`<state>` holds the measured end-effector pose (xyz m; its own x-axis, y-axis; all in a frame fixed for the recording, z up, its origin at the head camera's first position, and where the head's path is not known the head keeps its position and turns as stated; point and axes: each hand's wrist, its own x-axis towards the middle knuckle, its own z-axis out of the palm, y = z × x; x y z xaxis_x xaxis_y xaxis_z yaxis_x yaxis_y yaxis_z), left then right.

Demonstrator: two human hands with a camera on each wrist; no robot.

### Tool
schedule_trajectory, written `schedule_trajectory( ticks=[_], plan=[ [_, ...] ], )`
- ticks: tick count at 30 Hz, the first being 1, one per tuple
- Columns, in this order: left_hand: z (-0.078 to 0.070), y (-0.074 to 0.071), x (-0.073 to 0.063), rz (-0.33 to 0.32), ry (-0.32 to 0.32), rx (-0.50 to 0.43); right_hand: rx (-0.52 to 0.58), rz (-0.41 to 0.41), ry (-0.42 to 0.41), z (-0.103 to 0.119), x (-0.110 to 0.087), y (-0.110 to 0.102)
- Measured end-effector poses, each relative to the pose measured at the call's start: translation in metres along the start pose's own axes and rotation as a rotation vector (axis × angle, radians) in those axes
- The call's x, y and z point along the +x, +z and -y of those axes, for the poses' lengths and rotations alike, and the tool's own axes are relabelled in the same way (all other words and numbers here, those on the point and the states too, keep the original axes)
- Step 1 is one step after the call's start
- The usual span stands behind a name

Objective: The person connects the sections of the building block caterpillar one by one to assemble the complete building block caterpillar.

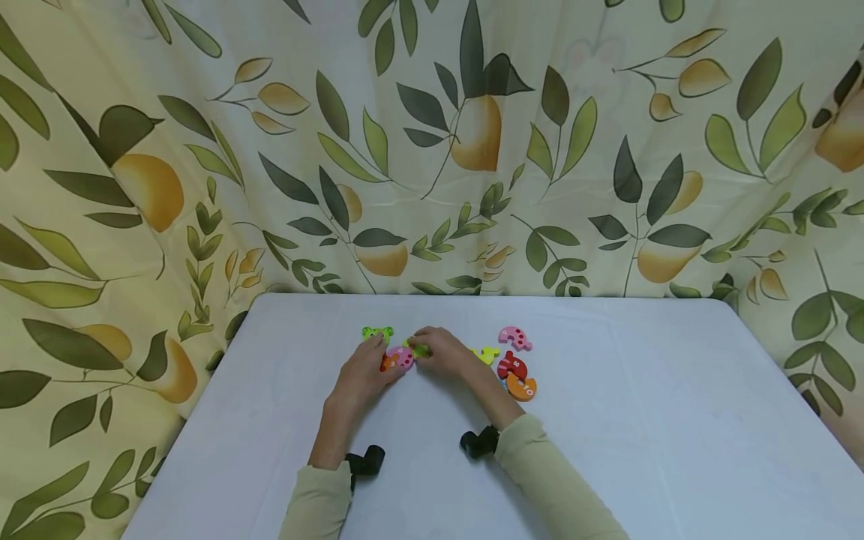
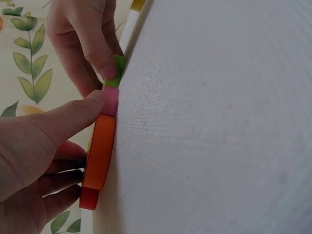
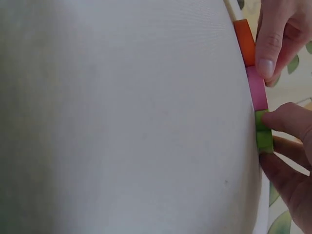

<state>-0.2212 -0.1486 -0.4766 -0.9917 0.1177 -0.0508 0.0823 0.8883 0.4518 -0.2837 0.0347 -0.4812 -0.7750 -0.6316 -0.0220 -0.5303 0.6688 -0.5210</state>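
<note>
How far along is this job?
Looks done: orange piece touching pink piece, at the left hand. In hand: right hand pinches green piece against that pink. Apparently left: yellow piece, red piece, second pink piece and second orange piece, lying off to the right.

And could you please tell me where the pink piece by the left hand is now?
In the head view, the pink piece is just left of centre, between the orange piece and the green piece pinched by the right hand.

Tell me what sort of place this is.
Probably an indoor tabletop play or activity spot: a white table stands before a hanging cloth printed with leaves and fruit, and small, colourful toy pieces, some numbered, lie on the tabletop.
</note>
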Motion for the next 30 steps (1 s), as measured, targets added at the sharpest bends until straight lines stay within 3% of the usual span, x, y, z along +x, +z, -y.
schedule_trajectory(
  ticks=[12,20,30],
  plan=[
    [-0.001,0.003,0.0,-0.004,-0.006,-0.005,0.035,-0.029,0.022,0.004,-0.024,-0.006],
    [0.0,0.005,-0.002,0.009,-0.011,-0.015,0.14,-0.106,0.055,-0.009,-0.075,-0.029],
    [0.001,0.002,-0.001,-0.01,0.017,-0.033,0.187,-0.218,0.173,-0.054,-0.129,-0.064]
  ],
)
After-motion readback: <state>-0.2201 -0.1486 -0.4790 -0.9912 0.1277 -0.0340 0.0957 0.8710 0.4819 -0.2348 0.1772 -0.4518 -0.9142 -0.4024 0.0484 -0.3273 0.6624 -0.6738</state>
